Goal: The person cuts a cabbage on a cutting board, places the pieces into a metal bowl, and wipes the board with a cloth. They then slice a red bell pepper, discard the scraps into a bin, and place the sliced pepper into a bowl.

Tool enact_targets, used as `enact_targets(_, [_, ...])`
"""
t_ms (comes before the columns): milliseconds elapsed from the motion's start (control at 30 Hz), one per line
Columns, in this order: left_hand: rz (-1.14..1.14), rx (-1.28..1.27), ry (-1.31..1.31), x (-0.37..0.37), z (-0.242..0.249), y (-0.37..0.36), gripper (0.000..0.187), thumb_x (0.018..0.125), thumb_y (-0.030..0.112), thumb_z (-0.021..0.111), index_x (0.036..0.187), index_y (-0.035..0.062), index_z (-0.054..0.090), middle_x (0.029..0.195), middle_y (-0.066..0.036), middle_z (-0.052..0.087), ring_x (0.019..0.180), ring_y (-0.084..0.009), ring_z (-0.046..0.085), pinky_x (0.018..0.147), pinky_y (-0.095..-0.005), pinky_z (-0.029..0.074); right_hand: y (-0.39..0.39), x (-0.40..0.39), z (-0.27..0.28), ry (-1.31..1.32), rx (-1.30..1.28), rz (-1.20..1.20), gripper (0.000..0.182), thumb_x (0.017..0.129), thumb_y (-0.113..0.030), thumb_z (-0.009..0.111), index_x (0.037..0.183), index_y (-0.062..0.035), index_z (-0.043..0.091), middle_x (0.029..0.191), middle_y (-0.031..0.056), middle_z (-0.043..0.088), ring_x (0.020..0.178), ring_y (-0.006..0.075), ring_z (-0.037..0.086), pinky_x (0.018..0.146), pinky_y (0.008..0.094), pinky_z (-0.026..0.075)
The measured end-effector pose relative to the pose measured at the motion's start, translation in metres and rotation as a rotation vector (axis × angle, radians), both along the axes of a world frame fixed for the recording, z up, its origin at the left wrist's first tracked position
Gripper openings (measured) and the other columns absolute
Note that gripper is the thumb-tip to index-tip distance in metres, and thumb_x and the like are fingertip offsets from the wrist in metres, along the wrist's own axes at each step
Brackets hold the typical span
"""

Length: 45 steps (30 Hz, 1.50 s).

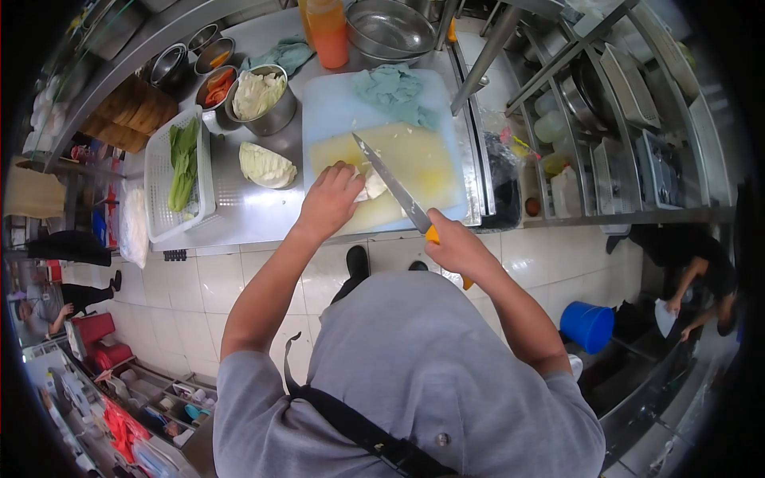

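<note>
My right hand [456,243] is wrapped round the yellow handle of a large kitchen knife [392,182]. The blade slants up and left over a yellow cutting board [422,171]. Beside the blade, my left hand [333,193] holds a pale piece of cabbage [371,188] with curled fingers, partly hiding it. Small cabbage bits lie farther up the board. Left of the board, a larger cabbage wedge [267,166] rests on the steel counter [247,207]. Behind it, a metal pot [275,118] is filled with cabbage pieces.
A white basket [205,163] holds leafy greens [183,163]. Green cloths [394,92] lie at the back of a larger whitish board [327,99]. Near an orange bottle [327,36] stands a metal colander [390,28]. Shelving flanks the right; other people are at both sides.
</note>
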<state>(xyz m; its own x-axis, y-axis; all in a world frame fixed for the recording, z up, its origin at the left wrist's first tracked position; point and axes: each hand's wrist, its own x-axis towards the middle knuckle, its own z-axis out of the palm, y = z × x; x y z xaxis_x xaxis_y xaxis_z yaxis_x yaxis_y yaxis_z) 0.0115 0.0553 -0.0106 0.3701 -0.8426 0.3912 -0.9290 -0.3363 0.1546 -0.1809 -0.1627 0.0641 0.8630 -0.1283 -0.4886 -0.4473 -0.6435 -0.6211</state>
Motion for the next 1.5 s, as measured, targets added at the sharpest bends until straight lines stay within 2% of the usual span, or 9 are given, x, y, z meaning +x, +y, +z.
enact_targets(333, [0.068,0.191,0.143,0.002,-0.002,-0.004,0.046,0.076,0.014,0.078,0.117,0.0093,0.059,0.122,-0.013,0.058,0.122,-0.0322,0.057,0.096,-0.0416,0.055,0.009,0.0,0.002,0.039,-0.007,-0.035,0.036,0.088,-0.011,0.058,0.12,0.0015,0.045,0.098,0.0349,0.068,0.098,0.0519,0.066,0.085,0.0568,0.051])
enact_targets(400, [0.008,0.14,0.064,-0.003,-0.003,0.006,0.047,0.079,0.013,0.075,0.123,0.0083,0.06,0.127,-0.013,0.058,0.125,-0.0333,0.056,0.098,-0.0418,0.056,0.01,-0.002,-0.003,0.017,0.0,-0.022,0.037,0.088,-0.011,0.058,0.12,0.0017,0.045,0.098,0.0348,0.068,0.098,0.0515,0.066,0.085,0.0567,0.051])
enact_targets(500, [-0.034,0.162,0.145,-0.011,0.001,0.022,0.048,0.083,0.012,0.072,0.129,0.0066,0.059,0.132,-0.014,0.056,0.129,-0.0343,0.054,0.102,-0.042,0.054,0.01,-0.004,-0.012,-0.019,-0.003,0.033,0.037,0.088,-0.009,0.057,0.121,0.0033,0.046,0.097,0.0343,0.068,0.097,0.0508,0.067,0.084,0.0572,0.051])
enact_targets(700, [-0.053,-0.002,0.102,-0.014,0.0,0.014,0.037,0.088,0.009,0.067,0.124,0.0032,0.063,0.125,-0.014,0.06,0.126,-0.0331,0.055,0.104,-0.0426,0.052,0.01,0.008,-0.019,-0.035,-0.187,0.055,0.031,0.09,-0.008,0.058,0.115,0.0047,0.045,0.091,0.0313,0.069,0.09,0.0518,0.067,0.08,0.0576,0.052])
enact_targets(867, [-0.068,-0.048,0.081,-0.016,-0.003,-0.007,0.031,0.087,0.007,0.065,0.118,0.001,0.064,0.118,-0.013,0.061,0.119,-0.0318,0.057,0.107,-0.0417,0.048,0.013,0.005,-0.019,-0.014,-0.326,0.126,0.025,0.089,-0.003,0.055,0.113,0.0024,0.048,0.088,0.0285,0.07,0.082,0.0475,0.07,0.077,0.0572,0.055])
enact_targets(1100, [-0.102,0.025,0.078,-0.01,-0.003,-0.013,0.032,0.084,0.005,0.06,0.115,-0.0018,0.063,0.116,-0.015,0.06,0.116,-0.0317,0.056,0.109,-0.0417,0.046,0.015,-0.003,0.009,0.006,-0.423,0.219,0.03,0.088,-0.002,0.056,0.117,0.0015,0.049,0.086,0.0253,0.07,0.078,0.0448,0.071,0.072,0.054,0.057])
enact_targets(1300, [-0.072,-0.003,0.073,-0.015,-0.007,-0.012,0.034,0.084,0.006,0.059,0.117,-0.0034,0.063,0.12,-0.016,0.06,0.119,-0.0332,0.055,0.112,-0.0426,0.044,0.007,-0.007,0.055,0.029,-0.4,0.331,0.034,0.086,0.004,0.056,0.119,0.0031,0.049,0.087,0.0249,0.07,0.085,0.0448,0.071,0.074,0.0536,0.057])
enact_targets(1367, [-0.064,-0.009,0.072,-0.016,-0.008,-0.012,0.034,0.084,0.006,0.059,0.117,-0.0036,0.064,0.12,-0.016,0.06,0.12,-0.0331,0.055,0.113,-0.0427,0.044,0.009,-0.002,0.067,0.148,-0.392,0.33,0.034,0.086,0.006,0.057,0.119,0.0036,0.048,0.09,0.0263,0.071,0.091,0.0453,0.071,0.077,0.0545,0.056])
enact_targets(1500, [-0.052,0.0,0.101,-0.015,-0.01,-0.011,0.034,0.084,0.006,0.059,0.116,-0.0038,0.064,0.12,-0.016,0.06,0.119,-0.0331,0.055,0.113,-0.0427,0.044,0.011,0.012,0.01,0.141,-0.359,0.318,0.035,0.086,0.005,0.058,0.12,0.0038,0.047,0.092,0.0268,0.071,0.092,0.0457,0.071,0.078,0.0554,0.056])
